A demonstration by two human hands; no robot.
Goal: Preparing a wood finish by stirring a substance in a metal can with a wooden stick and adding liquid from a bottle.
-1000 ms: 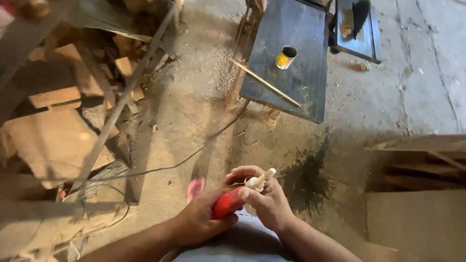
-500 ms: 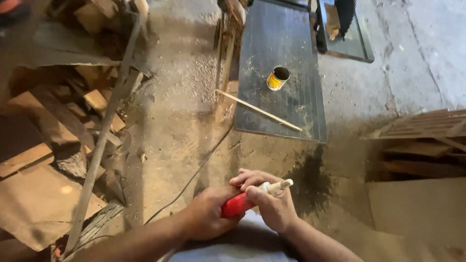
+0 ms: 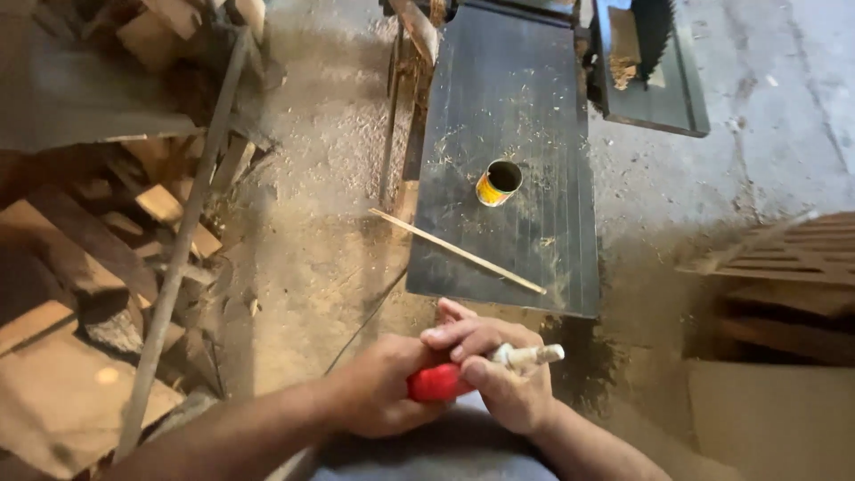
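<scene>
Above a sawdust-strewn concrete floor (image 3: 329, 223), beside a dark metal table (image 3: 508, 107) bearing a yellow can (image 3: 496, 183) and thin wooden stick (image 3: 457, 251), left hand (image 3: 383, 387) and right hand (image 3: 494, 374) together clasp a red-handled tool (image 3: 438, 383), its pale tip (image 3: 534, 355) protruding, middle hidden

Single head-worn view, looking steeply down and forward. Both hands, left hand (image 3: 378, 396) and right hand (image 3: 499, 379), lie close at the near edge; the dark surface (image 3: 517, 134) extends far; sawdust-strewn floor (image 3: 321, 205) at left.
</scene>
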